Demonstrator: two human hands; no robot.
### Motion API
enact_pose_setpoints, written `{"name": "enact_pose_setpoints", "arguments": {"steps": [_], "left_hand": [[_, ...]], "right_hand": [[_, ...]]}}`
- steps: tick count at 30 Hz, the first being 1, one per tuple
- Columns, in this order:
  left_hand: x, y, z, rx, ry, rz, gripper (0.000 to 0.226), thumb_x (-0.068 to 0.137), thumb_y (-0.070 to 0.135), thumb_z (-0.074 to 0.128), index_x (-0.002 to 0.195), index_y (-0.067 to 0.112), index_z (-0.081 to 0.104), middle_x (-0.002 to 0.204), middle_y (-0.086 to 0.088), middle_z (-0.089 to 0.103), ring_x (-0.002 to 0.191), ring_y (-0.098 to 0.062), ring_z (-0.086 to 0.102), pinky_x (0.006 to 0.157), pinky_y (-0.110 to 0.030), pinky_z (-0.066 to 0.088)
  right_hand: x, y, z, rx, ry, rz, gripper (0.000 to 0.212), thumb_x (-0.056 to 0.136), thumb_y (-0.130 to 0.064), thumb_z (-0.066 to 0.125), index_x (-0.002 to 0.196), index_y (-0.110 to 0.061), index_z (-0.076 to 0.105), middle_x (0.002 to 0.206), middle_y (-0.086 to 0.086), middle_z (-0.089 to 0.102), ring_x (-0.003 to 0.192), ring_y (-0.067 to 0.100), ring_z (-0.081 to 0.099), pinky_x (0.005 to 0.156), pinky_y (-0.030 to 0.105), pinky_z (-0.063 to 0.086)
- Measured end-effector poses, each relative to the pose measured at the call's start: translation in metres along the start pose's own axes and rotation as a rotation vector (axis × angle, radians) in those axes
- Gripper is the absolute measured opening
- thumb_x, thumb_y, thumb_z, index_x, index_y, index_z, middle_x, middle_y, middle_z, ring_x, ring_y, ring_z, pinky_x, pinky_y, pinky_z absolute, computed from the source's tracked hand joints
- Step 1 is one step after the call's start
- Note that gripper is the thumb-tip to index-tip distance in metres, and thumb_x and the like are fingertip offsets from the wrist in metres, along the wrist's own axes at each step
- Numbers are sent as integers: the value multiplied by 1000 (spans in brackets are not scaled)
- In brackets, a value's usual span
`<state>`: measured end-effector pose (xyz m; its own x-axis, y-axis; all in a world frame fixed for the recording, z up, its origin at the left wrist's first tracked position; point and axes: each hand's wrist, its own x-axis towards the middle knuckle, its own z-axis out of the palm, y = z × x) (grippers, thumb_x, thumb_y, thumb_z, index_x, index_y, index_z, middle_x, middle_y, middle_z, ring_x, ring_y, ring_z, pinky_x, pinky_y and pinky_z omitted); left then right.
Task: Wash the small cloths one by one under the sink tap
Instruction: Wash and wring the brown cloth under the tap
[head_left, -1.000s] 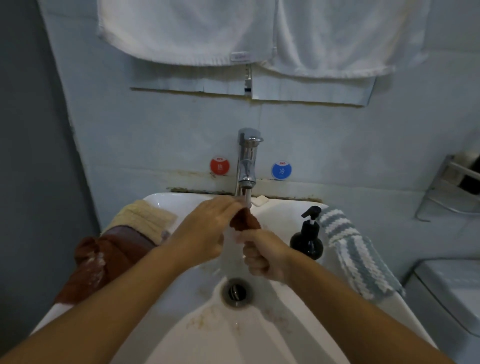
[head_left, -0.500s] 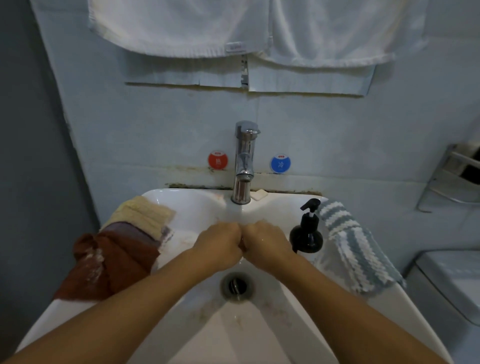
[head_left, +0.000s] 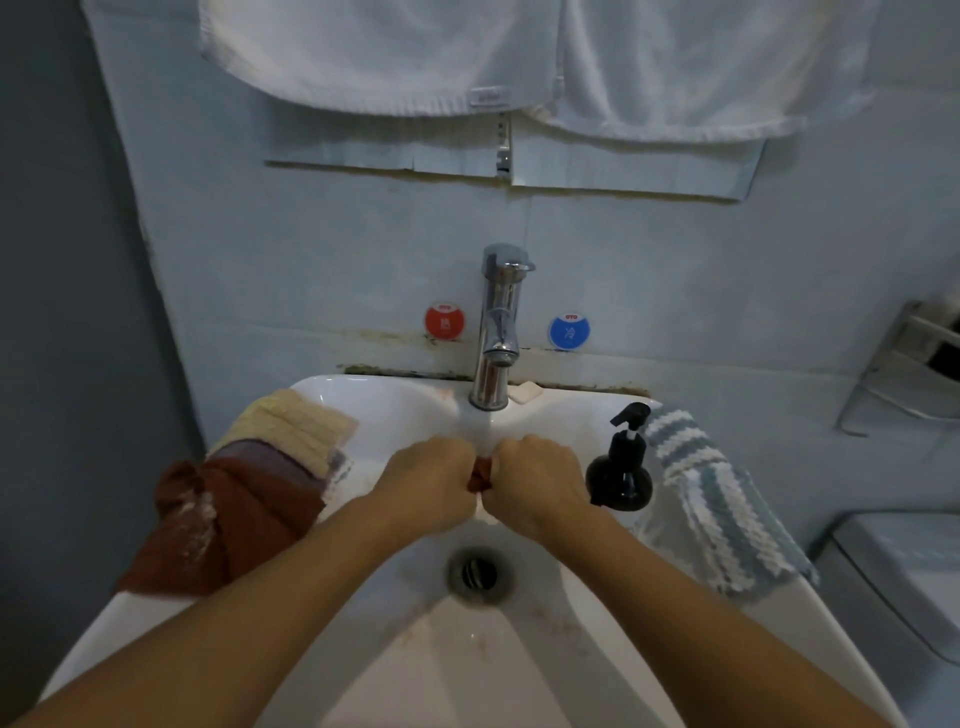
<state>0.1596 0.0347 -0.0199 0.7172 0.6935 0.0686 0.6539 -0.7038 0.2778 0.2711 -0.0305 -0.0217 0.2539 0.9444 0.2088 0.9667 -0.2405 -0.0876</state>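
Both fists, left hand (head_left: 431, 486) and right hand (head_left: 540, 480), clench red-brown cloth (head_left: 480, 474).

Rust-brown cloth (head_left: 480, 474); blue-white striped towel (head_left: 719, 512); black soap bottle (head_left: 621, 475).

a single wide-angle head view looks forward and down from close above the sink (head_left: 363, 400), facing the wall at 12 o'clock. the tap (head_left: 497, 332) sits centre frame, the drain (head_left: 478, 574) nearer at 6 o'clock; forearms enter from the bottom corners.
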Motion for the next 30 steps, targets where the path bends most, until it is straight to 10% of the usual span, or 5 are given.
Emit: {"name": "enact_pose_setpoints", "arguments": {"steps": [4,9,18,23,30], "left_hand": [[3,-12,4,194,378,242,55,80,21,71,130,20,48,117,0,57,104,-21,56,79,-33,50],[10,-21,10,414,566,402,49,53,13,88,97,10,68,88,-9,67,72,-24,63,51,-33,53],[7,7,3,-36,-73,-14,13,90,4,52,83,12,60,85,-7,64,73,-19,58,69,-28,48],[4,-2,-17,-548,-509,-183,27,83,-3,39,63,13,50,46,-2,44,39,-12,32,39,-20,24],[3,-13,-18,-627,-603,-175,26,82,-1,31,69,15,45,50,-1,39,42,-11,25,37,-19,18]], "right_hand": [[3,6,1,456,-171,250,11,91,-16,61,82,-18,54,74,2,60,64,16,56,63,30,51],[-5,7,-6,1113,-687,318,37,88,-3,58,61,-21,41,49,-3,33,41,11,24,41,21,21],[-2,8,1,27,-19,-57,17,97,-25,58,80,-21,56,68,-4,49,69,16,55,66,28,45],[-1,8,-3,-122,101,-236,19,101,-31,53,98,-18,66,76,0,56,70,17,54,66,28,40],[0,7,2,-135,148,-272,21,101,-33,52,92,-18,63,73,-1,53,68,18,54,68,29,43]]}}
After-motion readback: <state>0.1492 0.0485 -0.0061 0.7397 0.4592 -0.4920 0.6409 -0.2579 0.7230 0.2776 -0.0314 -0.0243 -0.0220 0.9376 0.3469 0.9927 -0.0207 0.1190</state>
